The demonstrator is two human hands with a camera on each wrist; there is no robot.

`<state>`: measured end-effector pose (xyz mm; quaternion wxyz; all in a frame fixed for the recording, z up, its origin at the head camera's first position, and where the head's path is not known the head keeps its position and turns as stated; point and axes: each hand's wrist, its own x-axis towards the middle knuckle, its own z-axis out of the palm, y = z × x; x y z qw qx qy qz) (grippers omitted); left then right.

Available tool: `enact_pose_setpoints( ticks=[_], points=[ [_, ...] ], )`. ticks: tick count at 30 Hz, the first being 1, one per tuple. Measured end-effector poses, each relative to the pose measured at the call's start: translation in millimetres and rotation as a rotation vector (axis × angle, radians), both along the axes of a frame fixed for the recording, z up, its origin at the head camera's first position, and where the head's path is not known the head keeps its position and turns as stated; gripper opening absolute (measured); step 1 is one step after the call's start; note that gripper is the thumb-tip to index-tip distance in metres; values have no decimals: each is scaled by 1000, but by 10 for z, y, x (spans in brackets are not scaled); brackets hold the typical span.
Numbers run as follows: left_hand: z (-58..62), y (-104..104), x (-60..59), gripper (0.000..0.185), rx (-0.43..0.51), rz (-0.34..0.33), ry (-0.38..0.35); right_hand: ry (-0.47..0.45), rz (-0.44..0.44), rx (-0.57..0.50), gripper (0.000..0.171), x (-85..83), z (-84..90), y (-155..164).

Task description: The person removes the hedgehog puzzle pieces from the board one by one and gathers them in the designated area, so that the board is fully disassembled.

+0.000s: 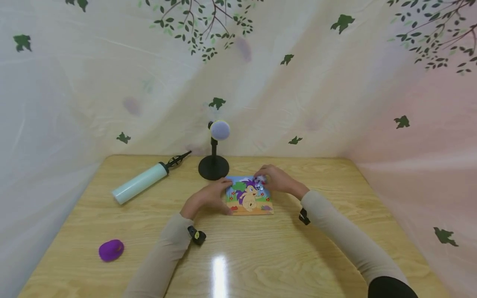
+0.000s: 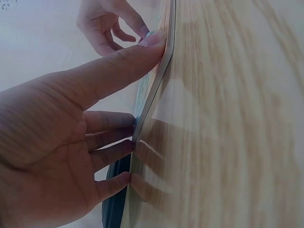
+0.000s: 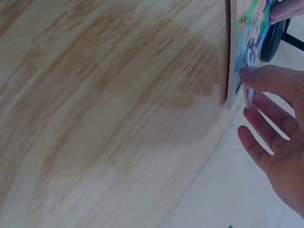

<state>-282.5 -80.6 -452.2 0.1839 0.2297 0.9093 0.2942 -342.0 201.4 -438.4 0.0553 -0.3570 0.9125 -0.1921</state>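
A flat picture puzzle board [image 1: 244, 210] with a purple-spined cartoon hedgehog lies on the table. At its left side is my left hand [image 1: 209, 197], thumb at the near corner and fingertips along the far part of the edge. The left wrist view shows these fingers [image 2: 111, 154] fairly straight, touching the board. Over the upper right corner, my right hand [image 1: 279, 180] pinches a small puzzle piece [image 3: 248, 96] between thumb and fingertips. That piece is tilted up from the board in the right wrist view, and its picture is mostly hidden by the thumb.
Behind the board stands a round lamp-like disc [image 1: 220, 130] on a black stand [image 1: 213, 168]. A pale green hand pump [image 1: 140, 183] lies to the left. Nearer the front left is a purple rounded object [image 1: 111, 250]. A leaf-patterned curtain [image 1: 261, 95] surrounds the wooden table [image 1: 283, 256].
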Motion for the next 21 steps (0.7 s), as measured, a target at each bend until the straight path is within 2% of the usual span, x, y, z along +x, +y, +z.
enact_pose_setpoints(
  ticks=[8, 21],
  points=[
    [-1, 6, -2, 102, -8, 1, 3, 40, -28, -38, 35, 6, 17, 214],
    [-9, -6, -18, 101, -7, -10, 15, 65, -65, -29, 37, -21, 112, 670]
  ],
)
